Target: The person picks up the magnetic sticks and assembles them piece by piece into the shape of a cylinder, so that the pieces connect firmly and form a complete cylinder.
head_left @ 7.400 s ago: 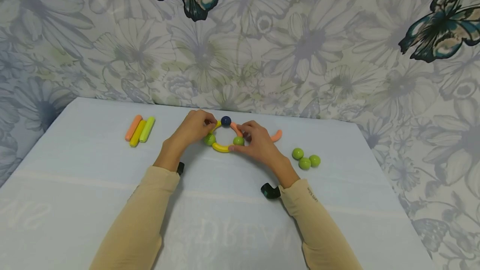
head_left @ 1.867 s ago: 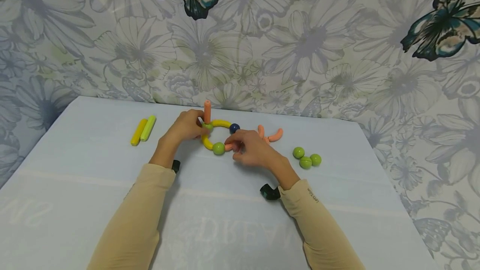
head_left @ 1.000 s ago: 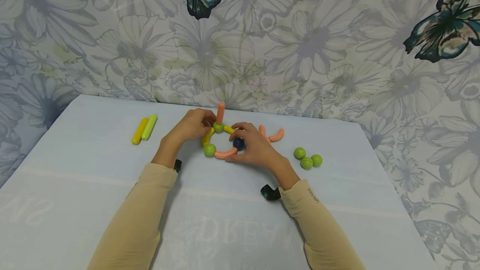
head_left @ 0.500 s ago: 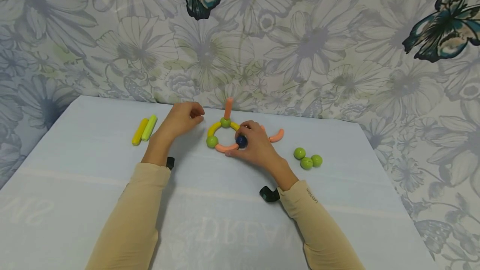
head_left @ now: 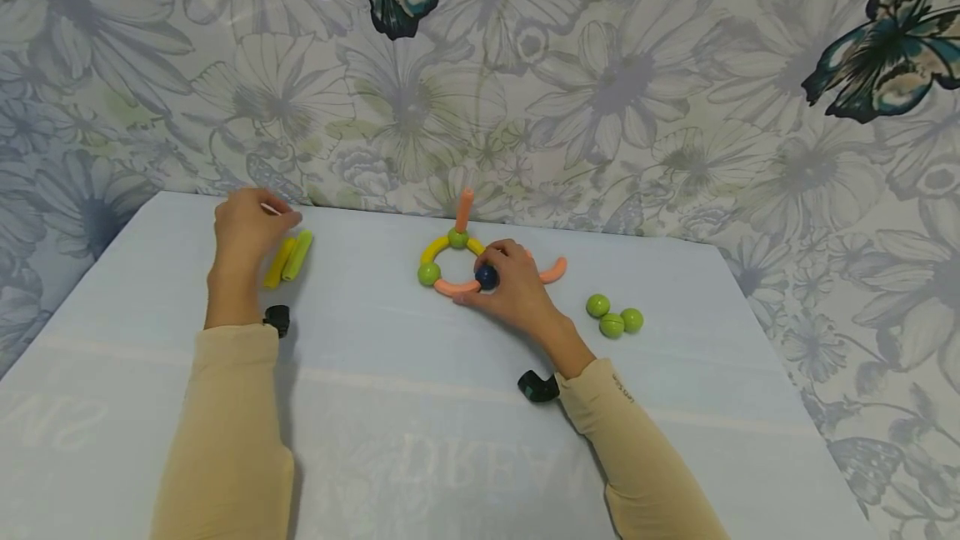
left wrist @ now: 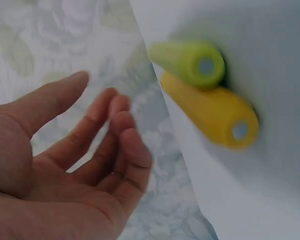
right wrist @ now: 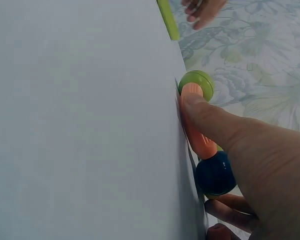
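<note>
The right hand (head_left: 513, 290) rests on the ring of curved pieces (head_left: 453, 267) at the middle of the counter (head_left: 420, 407), its fingers curled round the dark blue ball (head_left: 487, 277) and its thumb lying along the orange arc (right wrist: 196, 131). The left hand (head_left: 247, 227) hovers with loose, parted fingers just over the yellow stick (head_left: 278, 263) and green stick (head_left: 297, 255) – holding neither. An orange stick (head_left: 464, 208) stands upright on the ring's far green ball (head_left: 457, 237). Three loose green balls (head_left: 613, 317) lie to the right.
</note>
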Demonstrator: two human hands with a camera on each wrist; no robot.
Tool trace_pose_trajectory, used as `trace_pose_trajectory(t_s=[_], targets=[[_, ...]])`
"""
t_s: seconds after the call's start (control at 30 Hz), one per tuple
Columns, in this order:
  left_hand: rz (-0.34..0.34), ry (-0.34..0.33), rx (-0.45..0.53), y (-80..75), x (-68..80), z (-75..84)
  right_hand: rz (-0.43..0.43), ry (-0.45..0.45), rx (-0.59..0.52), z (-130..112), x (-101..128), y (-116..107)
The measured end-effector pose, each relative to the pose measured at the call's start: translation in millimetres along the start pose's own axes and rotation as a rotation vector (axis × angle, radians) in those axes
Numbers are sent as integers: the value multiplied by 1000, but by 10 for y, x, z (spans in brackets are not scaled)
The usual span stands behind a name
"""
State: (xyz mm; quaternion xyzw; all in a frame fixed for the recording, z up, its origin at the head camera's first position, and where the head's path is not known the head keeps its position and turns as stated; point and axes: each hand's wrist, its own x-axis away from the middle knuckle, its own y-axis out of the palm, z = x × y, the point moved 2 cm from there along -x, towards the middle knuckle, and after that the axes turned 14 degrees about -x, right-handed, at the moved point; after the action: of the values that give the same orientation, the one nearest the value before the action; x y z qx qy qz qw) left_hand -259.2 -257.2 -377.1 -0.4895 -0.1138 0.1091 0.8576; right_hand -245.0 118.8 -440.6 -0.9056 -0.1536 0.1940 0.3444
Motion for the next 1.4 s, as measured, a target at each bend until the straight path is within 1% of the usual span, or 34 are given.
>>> trace_pose_trajectory(t_s=[0.07, 0.17, 0.3, 0.37, 0.57, 0.63, 0.73, 0.83, 0.9, 0.97, 1.03, 1.07, 1.13, 1.23, 1.4], targets=[[-45, -58, -34, -36, -6, -110, 2, -2, -3, 5, 0, 4], [-112, -100, -66, -33, -8, -215, 1, -2, -8, 13, 4, 10], [-171, -99, -78, 22, -12, -283, -2, 0, -8, 20, 9, 16], [-182, -93, -77, 40, -13, -297, -1, -5, -7, 21, 10, 18], [-192, -94, -105, 31, -8, -303, 19, -45, -17, 16, 13, 15], [-180, -99, -112, 18, -4, -299, 23, -47, -17, 13, 14, 15], [-135, -117, -90, -5, 5, -276, 22, -44, -15, 12, 16, 18], [-72, -111, -39, -43, 14, -203, 20, -41, -12, 12, 17, 22], [-34, -68, -2, -59, 11, -117, 19, -36, -14, 15, 15, 23], [-15, -5, 39, -47, 10, 0, 20, -30, -15, 23, 16, 24], [-12, 72, 81, -7, 20, 130, 22, -30, -17, 28, 16, 23], [-15, 123, 101, 18, 28, 192, 24, -32, -16, 28, 17, 23], [-30, 216, 136, 70, 57, 312, 27, -42, -14, 23, 16, 22], [-77, 335, 184, 153, 104, 475, 29, -55, -12, 13, 16, 20], [-139, 520, 223, 308, 177, 752, 33, -71, -9, 4, 13, 16]])
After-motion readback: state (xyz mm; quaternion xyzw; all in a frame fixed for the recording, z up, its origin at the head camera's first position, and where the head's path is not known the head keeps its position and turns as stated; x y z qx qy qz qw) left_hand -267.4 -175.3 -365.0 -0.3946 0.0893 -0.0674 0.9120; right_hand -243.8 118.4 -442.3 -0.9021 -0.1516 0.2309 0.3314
